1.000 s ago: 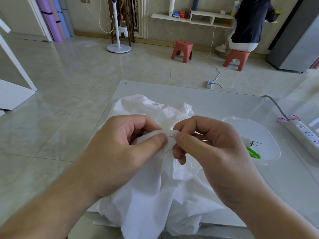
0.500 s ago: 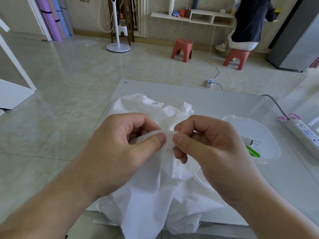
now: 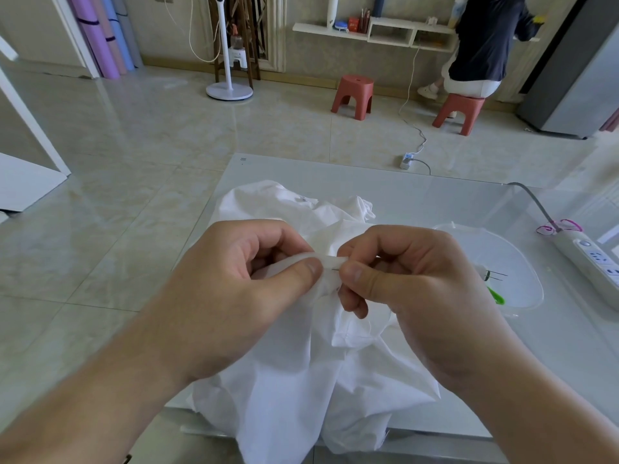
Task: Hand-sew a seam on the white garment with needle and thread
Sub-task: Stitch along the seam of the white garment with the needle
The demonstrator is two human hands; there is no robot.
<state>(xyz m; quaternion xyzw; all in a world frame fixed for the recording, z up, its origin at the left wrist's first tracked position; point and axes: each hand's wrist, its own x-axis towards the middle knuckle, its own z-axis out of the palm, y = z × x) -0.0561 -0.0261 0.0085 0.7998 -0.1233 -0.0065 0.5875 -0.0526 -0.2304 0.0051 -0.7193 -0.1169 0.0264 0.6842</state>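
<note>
the white garment lies bunched on the near part of a pale glass-topped surface, with its lower folds hanging over the near edge. both hands are raised over it at the middle of the view. the left hand pinches a raised fold of the cloth, thumb on the near side and curled fingers behind it. the right hand meets it just beside, thumb and forefinger closed on the same fold and on the needle, of which only a short dark sliver shows between the two thumbs, at the cloth edge. the other fingers of the right hand are curled under. a faint line of thread hangs below the right hand against the cloth; where it runs to cannot be told.

to the right of the hands sits a clear plastic tray on the surface, holding something green and a few thin dark pins, partly hidden behind the right hand. further right a white power strip lies along the edge of the surface, with a grey cable and a pink tie at its end.

beyond the surface is a glossy tiled floor. on it stand a red stool, a white fan stand, and a second red stool with a person in a dark top seated on it, facing a wall shelf. rolled mats lean at the far left.
</note>
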